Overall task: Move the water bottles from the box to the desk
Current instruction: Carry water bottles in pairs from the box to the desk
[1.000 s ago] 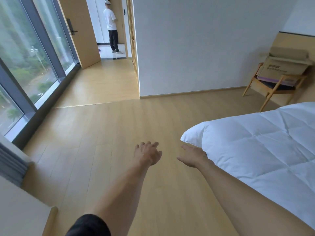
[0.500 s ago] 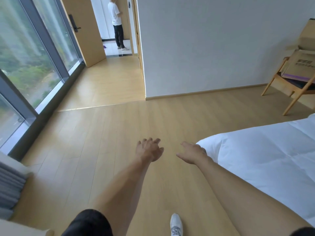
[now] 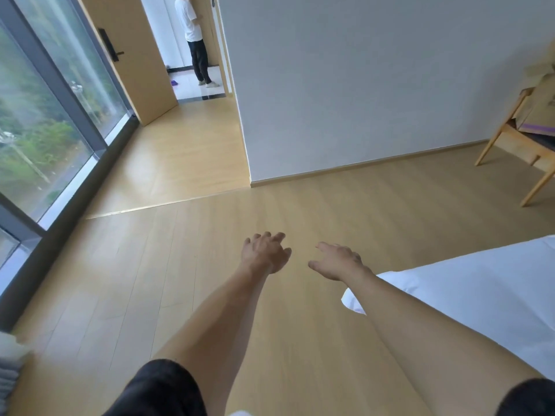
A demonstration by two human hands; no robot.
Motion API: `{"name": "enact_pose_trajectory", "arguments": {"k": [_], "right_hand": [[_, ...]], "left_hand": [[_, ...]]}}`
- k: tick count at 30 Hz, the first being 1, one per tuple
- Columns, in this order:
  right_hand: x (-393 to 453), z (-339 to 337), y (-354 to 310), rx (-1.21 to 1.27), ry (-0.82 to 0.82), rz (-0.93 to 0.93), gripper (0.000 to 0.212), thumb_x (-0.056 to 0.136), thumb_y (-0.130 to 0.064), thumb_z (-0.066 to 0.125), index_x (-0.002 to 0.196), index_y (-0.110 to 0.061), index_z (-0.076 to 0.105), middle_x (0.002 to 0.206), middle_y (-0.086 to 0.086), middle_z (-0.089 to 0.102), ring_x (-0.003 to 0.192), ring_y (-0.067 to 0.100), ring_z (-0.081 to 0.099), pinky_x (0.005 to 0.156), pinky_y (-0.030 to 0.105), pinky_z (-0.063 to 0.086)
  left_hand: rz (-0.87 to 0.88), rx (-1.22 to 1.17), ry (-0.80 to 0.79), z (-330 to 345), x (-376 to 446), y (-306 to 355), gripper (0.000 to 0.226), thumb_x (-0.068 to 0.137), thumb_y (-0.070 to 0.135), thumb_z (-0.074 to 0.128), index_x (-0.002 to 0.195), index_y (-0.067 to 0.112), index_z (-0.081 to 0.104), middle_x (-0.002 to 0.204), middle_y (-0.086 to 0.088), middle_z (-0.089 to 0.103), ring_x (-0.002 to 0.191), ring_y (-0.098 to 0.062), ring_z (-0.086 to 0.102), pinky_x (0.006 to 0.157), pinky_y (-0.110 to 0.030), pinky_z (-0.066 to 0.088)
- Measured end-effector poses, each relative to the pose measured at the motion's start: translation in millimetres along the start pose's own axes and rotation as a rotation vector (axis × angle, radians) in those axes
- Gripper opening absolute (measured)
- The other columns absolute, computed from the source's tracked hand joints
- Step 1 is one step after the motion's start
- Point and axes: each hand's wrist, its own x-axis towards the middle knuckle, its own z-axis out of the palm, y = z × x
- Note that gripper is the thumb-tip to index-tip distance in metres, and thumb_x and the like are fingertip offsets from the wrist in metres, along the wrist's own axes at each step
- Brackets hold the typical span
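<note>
Box [image 3: 540,106] made of cardboard is sitting on a wooden chair [image 3: 510,145], far off past the right hand and up by the right edge. Only part of it is showing, and what is inside cannot be seen, so no water bottles are showing and I cannot tell where they are.

Both arms are reaching out over the wooden floor [image 3: 180,295]. Left hand [image 3: 265,253] is loose, with its fingers a little bent, holding nothing. Right hand [image 3: 338,261] is just beside it, fingers spread a bit and also holding nothing. The two hands are near each other but not touching.

White bed [image 3: 480,295] is lying just to the right of the right arm. A big window [image 3: 45,130] is standing well to the left of the left hand. Far ahead of the hands, another person [image 3: 195,40] is standing in a doorway.

Since a moment ago the box and chair are sliding further toward the right edge, and the bed is showing less. The shoe that was below the hands is gone.
</note>
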Motion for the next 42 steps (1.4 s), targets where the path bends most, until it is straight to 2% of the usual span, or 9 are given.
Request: {"name": "enact_pose_trajectory", "arguments": {"k": [7, 11, 19, 22, 27, 35, 42], "right_hand": [[90, -46, 5, -0.039, 0.004, -0.029, 0.065, 0.092, -0.057, 0.05, 0.15, -0.032, 0.037, 0.147, 0.005, 0.051, 0.134, 0.031, 0.046, 0.104, 0.041, 0.037], [140, -61, 8, -0.065, 0.001, -0.004, 0.054, 0.091, -0.055, 0.05, 0.138, -0.027, 0.047, 0.139, 0.006, 0.055, 0.128, 0.031, 0.05, 0.099, 0.041, 0.038], [261, -102, -5, -0.096, 0.056, 0.052, 0.057, 0.093, -0.055, 0.051, 0.141, -0.025, 0.046, 0.141, 0.008, 0.055, 0.13, 0.03, 0.05, 0.103, 0.039, 0.039], [311, -124, -17, -0.108, 0.071, 0.068, 0.055, 0.093, -0.055, 0.051, 0.138, -0.024, 0.048, 0.138, 0.009, 0.057, 0.13, 0.03, 0.05, 0.103, 0.039, 0.04], [399, -176, -34, -0.107, 0.108, 0.126, 0.059, 0.094, -0.055, 0.05, 0.145, -0.026, 0.043, 0.142, 0.008, 0.054, 0.133, 0.03, 0.048, 0.106, 0.04, 0.039], [512, -217, -40, -0.125, 0.109, 0.178, 0.057, 0.096, -0.056, 0.048, 0.144, -0.025, 0.044, 0.14, 0.008, 0.055, 0.132, 0.03, 0.048, 0.105, 0.041, 0.039], [613, -227, -31, -0.116, 0.051, 0.167, 0.061, 0.098, -0.054, 0.047, 0.153, -0.031, 0.034, 0.147, 0.006, 0.05, 0.137, 0.029, 0.043, 0.109, 0.043, 0.035]], "left_hand": [[-0.032, -0.031, 0.006, -25, 101, 5, 0.055, 0.101, 0.051, 0.036, 0.153, 0.034, 0.035, 0.149, -0.005, 0.047, 0.138, -0.029, 0.04, 0.113, -0.042, 0.029], [-0.027, -0.038, 0.001, -26, 159, 5, 0.054, 0.101, 0.052, 0.036, 0.152, 0.035, 0.036, 0.148, -0.004, 0.047, 0.137, -0.029, 0.04, 0.113, -0.042, 0.029], [0.064, -0.047, 0.01, -50, 307, -13, 0.055, 0.1, 0.053, 0.035, 0.152, 0.036, 0.034, 0.148, -0.004, 0.047, 0.138, -0.028, 0.039, 0.115, -0.044, 0.027], [0.08, -0.036, 0.015, -71, 371, -27, 0.056, 0.1, 0.053, 0.035, 0.153, 0.036, 0.034, 0.148, -0.004, 0.047, 0.138, -0.028, 0.04, 0.114, -0.044, 0.028], [0.159, -0.059, 0.023, -111, 469, -25, 0.056, 0.1, 0.052, 0.036, 0.153, 0.035, 0.034, 0.148, -0.005, 0.047, 0.137, -0.029, 0.04, 0.113, -0.042, 0.029], [0.254, -0.03, 0.014, -143, 583, -13, 0.056, 0.101, 0.053, 0.036, 0.153, 0.033, 0.034, 0.149, -0.005, 0.046, 0.138, -0.029, 0.039, 0.115, -0.042, 0.028], [0.281, 0.025, -0.031, -143, 679, -11, 0.059, 0.099, 0.058, 0.037, 0.154, 0.037, 0.032, 0.155, 0.001, 0.04, 0.142, -0.026, 0.034, 0.118, -0.042, 0.024]]}}
